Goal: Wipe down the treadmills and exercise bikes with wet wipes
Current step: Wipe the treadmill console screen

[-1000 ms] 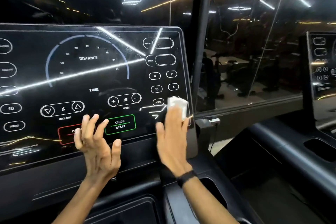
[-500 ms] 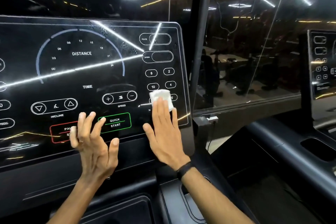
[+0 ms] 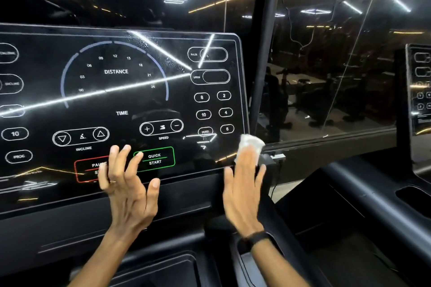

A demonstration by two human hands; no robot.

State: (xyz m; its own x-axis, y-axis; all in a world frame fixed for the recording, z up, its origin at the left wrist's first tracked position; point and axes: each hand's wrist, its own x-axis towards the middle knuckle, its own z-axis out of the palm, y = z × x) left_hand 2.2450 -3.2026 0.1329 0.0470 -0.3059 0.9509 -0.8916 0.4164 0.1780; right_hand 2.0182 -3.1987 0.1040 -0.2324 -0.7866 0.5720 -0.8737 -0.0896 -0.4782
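Head view: the right hand (image 3: 245,184) is seen flat, fingers straight and together, with the wet wipe (image 3: 250,147) pressed under the fingertips against the lower right corner of the treadmill console (image 3: 121,91). Almost all of the glossy panel is found to the left of and above this grip, its long axis running sideways, so the next stroke is judged to go leftward or upward. The left hand (image 3: 127,184) is held spread and empty, nearer the panel's middle, in front of the QUICK START button (image 3: 154,159); contact with the glass cannot be told. The wipe appears white, crumpled and blurred.
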